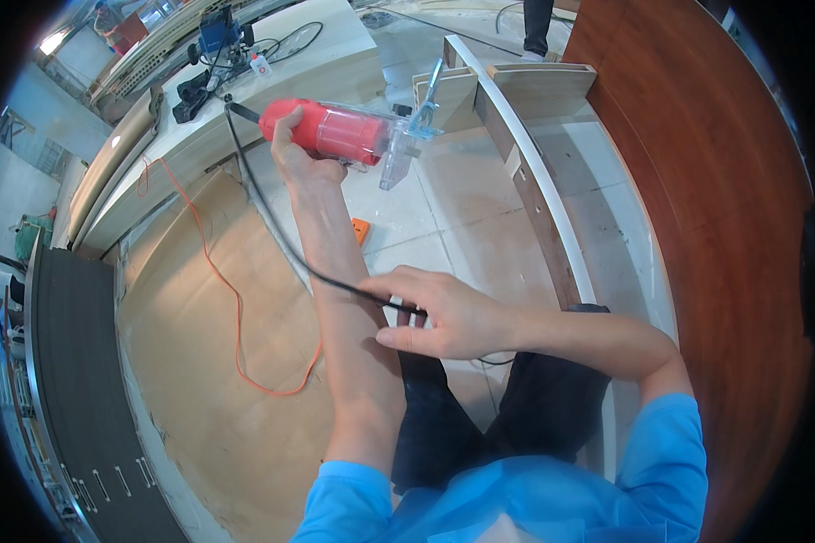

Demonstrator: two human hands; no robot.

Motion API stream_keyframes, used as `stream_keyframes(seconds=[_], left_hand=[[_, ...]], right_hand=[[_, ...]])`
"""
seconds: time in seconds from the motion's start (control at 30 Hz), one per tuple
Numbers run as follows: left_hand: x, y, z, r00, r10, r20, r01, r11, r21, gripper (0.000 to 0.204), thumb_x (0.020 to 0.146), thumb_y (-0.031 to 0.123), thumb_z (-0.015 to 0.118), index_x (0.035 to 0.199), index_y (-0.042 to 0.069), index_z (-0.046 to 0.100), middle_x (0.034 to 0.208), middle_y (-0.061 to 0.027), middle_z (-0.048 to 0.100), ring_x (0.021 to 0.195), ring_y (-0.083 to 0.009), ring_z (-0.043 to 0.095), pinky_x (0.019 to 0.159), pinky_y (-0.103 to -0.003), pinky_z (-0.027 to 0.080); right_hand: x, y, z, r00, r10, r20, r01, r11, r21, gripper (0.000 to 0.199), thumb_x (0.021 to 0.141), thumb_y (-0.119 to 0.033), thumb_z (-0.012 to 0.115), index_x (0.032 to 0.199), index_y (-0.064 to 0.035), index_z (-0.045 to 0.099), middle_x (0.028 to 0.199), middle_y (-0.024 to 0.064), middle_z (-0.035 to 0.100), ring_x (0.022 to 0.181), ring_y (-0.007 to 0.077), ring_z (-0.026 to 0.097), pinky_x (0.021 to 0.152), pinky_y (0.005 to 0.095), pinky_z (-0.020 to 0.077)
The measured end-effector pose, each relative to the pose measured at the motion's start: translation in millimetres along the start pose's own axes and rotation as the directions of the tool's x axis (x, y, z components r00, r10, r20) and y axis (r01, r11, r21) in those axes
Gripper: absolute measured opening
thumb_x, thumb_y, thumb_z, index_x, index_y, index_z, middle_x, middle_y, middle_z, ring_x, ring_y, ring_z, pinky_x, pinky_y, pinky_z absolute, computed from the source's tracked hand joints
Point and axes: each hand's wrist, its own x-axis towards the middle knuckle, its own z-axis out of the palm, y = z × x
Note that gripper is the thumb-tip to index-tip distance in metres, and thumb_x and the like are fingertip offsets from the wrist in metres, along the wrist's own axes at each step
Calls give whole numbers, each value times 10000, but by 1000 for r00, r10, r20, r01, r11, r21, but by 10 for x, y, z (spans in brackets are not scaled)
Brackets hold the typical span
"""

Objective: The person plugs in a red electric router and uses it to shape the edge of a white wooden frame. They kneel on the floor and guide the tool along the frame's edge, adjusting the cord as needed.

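At eleven o'clock, the outstretched left hand wraps a red tool; toward five, the right hand, half-curled, holds black cord.

The view looks from the person's head, through the left one of two side-by-side cameras, down and a little forward. The blue shirt is very near, at the lower edge; the right hand is around the middle, and the left hand is farther up. The white table lies more distant, at the top. The lens is wide fisheye, so the reddish-brown board bends at the right.
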Motion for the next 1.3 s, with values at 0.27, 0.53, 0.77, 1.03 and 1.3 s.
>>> stream_keyframes(seconds=[0.27, 0.53, 0.77, 1.03, 1.3], left_hand=[[90, -67, -109, 963, -264, -54, 247, 947, -207, 404, 801, 296, 728, 1156, 132, 625, 1156, -95, 682, 1104, -345, 644, 998, -622, 472], [72, -57, -69, 952, -268, -149, 229, 945, -233, 346, 811, 298, 728, 1108, 147, 636, 1182, -72, 677, 1139, -338, 639, 1010, -621, 465], [101, -74, -39, 953, -159, -258, 107, 973, -202, 326, 799, 265, 749, 1067, 129, 624, 1147, -71, 678, 1112, -318, 650, 1048, -595, 437], [-15, -36, 37, 965, -141, -220, 106, 981, -165, 338, 778, 240, 761, 1069, 132, 626, 1106, -63, 672, 1052, -301, 651, 1032, -577, 435], [-93, -8, 104, 997, 76, -31, -78, 995, -63, 409, 741, 138, 763, 1125, 105, 625, 1044, -61, 667, 1005, -257, 652, 971, -502, 501]], right_hand=[[-12, 217, 227, 967, -253, -35, 231, 925, -301, 568, 929, -189, 687, 1433, -38, 474, 998, 199, 685, 788, 371, 710, 691, 448, 574], [15, 251, 165, 969, -247, 3, 235, 921, -310, 564, 917, -150, 710, 1424, -14, 502, 1024, 195, 703, 810, 352, 717, 717, 421, 585], [58, 215, 154, 964, -266, 0, 252, 912, -323, 522, 928, -189, 685, 1384, -56, 469, 925, 187, 691, 735, 372, 710, 657, 450, 572], [74, 212, 147, 971, -240, 20, 233, 915, -330, 490, 930, -194, 677, 1348, -62, 458, 942, 184, 700, 736, 379, 711, 647, 460, 573], [49, 168, 145, 979, -202, 24, 199, 929, -312, 473, 913, -177, 690, 1321, -55, 487, 967, 190, 710, 774, 383, 716, 679, 455, 570]])
